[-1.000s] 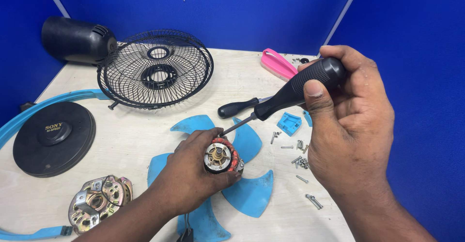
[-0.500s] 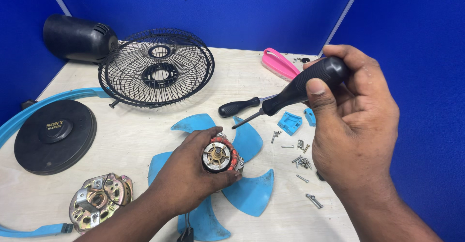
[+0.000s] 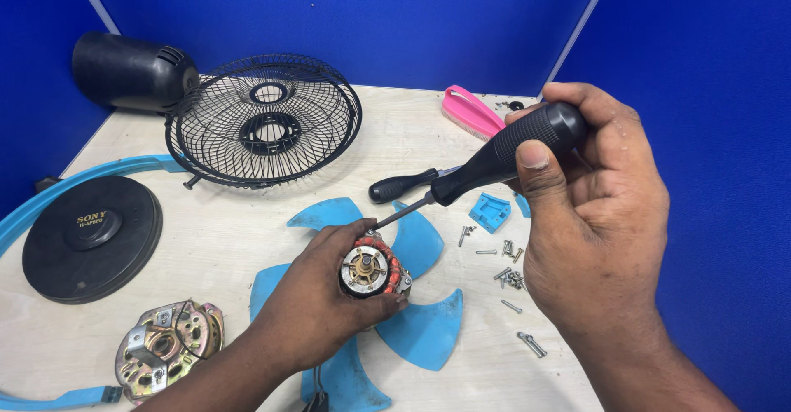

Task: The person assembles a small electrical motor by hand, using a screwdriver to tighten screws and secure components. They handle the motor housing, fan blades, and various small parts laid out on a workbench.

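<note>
Fan motor [image 3: 373, 269]: held upright in the grip of the left hand [image 3: 317, 305], fingers wrapped round its body, shaft end facing up. The motor sits directly above the blue fan blade [image 3: 412, 313], which lies flat on the bench [image 3: 247, 231]. The right hand [image 3: 593, 214] has its grip closed round the black handle of a screwdriver [image 3: 494, 161]; the shaft slopes down to the left and the tip meets the upper rim of the motor.

Near left: a metal motor end plate [image 3: 169, 348] lies flat. Right of the blade: loose screws [image 3: 511, 276] and a small blue plastic piece [image 3: 490, 212]. A second black-handled screwdriver [image 3: 404, 186] lies beyond the blade.

Middle left: a round black cover [image 3: 91, 237] inside a blue ring [image 3: 49, 202].

Far: a black wire guard [image 3: 264, 121], a black motor housing [image 3: 132, 72] and a pink object [image 3: 471, 113].
</note>
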